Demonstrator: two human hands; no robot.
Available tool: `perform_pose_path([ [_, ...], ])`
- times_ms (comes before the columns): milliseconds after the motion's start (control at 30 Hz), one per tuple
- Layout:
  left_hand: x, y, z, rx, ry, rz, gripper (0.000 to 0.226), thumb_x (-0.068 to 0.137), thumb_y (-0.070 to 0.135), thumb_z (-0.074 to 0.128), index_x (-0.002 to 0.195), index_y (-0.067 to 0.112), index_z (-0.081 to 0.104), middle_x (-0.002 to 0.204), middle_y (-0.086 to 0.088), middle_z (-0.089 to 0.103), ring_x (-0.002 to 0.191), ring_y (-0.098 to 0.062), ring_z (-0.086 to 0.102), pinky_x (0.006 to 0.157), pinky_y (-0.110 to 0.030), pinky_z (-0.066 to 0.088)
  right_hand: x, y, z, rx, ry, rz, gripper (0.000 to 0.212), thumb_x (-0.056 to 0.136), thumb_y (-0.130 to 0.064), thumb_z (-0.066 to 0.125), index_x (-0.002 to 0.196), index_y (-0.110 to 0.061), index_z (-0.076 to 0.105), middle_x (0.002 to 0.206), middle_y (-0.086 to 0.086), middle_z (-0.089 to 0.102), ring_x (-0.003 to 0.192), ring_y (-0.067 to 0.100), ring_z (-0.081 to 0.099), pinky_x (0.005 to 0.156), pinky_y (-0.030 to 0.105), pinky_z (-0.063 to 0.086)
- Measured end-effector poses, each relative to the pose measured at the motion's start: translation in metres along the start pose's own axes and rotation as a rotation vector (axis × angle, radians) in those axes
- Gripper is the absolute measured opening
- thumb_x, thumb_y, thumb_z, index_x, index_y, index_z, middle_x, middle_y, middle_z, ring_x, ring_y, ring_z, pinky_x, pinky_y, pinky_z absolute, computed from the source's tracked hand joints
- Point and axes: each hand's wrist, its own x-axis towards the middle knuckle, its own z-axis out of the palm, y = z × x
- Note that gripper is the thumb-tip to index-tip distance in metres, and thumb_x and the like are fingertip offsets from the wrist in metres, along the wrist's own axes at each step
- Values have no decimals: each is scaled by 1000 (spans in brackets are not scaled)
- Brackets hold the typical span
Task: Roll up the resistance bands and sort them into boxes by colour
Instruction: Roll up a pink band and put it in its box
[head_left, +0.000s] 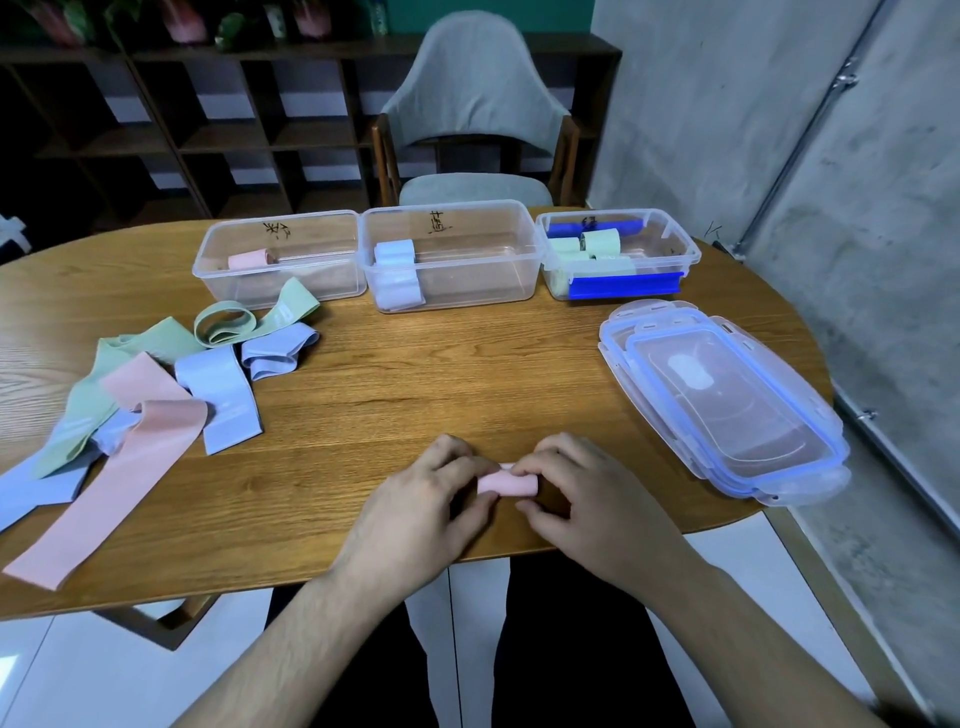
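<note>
Both hands met at the near edge of the wooden surface (415, 364), directly in front of the middle box (452, 260). The left hand (421, 514) and right hand (587, 499) each curled their fingers round one end of a pink rolled band (506, 480), pinching it between them just above the wood. Left of the middle box stood a clear box (280, 260) with one pink roll (249, 258) inside; the middle box itself held pale blue rolls (396, 253). Right of it, a third box (618, 254) with blue clips contained green rolls (600, 241). Unrolled bands (150, 395) in green, blue and pink lay in a loose heap in front of the left box. A stack of clear lids (727, 405) rested in front of the right box.
</note>
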Motion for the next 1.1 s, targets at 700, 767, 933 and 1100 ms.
perform_pose_path([
  [700, 13, 1, 1, 121, 4, -20, 32, 99, 43, 48, 130, 41, 55, 111, 14, 65, 97, -15, 66, 75, -36, 55, 16, 5, 1, -21, 11, -1, 28, 88, -32, 65, 115, -30, 61, 112, -18, 55, 102, 7, 51, 92, 31, 43],
  [767, 17, 0, 1, 111, -19, -40, 33, 99, 43, 46, 132, 42, 52, 118, 15, 66, 104, -14, 65, 81, -36, 54, 19, 6, 3, -15, -3, 7, 28, 87, -33, 64, 115, -31, 61, 112, -18, 55, 103, 7, 51, 91, 35, 44],
  [933, 20, 3, 1, 87, -41, -103, 35, 99, 44, 45, 134, 43, 48, 114, 9, 70, 102, -18, 66, 83, -35, 52, 26, 7, 3, -2, -17, 15, 21, 89, -34, 63, 110, -33, 60, 104, -21, 55, 99, 3, 50, 89, 31, 42],
  [1100, 24, 8, 1, -80, -1, -227, 42, 96, 36, 56, 136, 39, 48, 98, 13, 68, 92, -16, 64, 81, -29, 48, 32, 4, 1, 58, -4, 62, 18, 84, -30, 68, 99, -27, 58, 93, -19, 53, 89, -1, 46, 79, 19, 35],
])
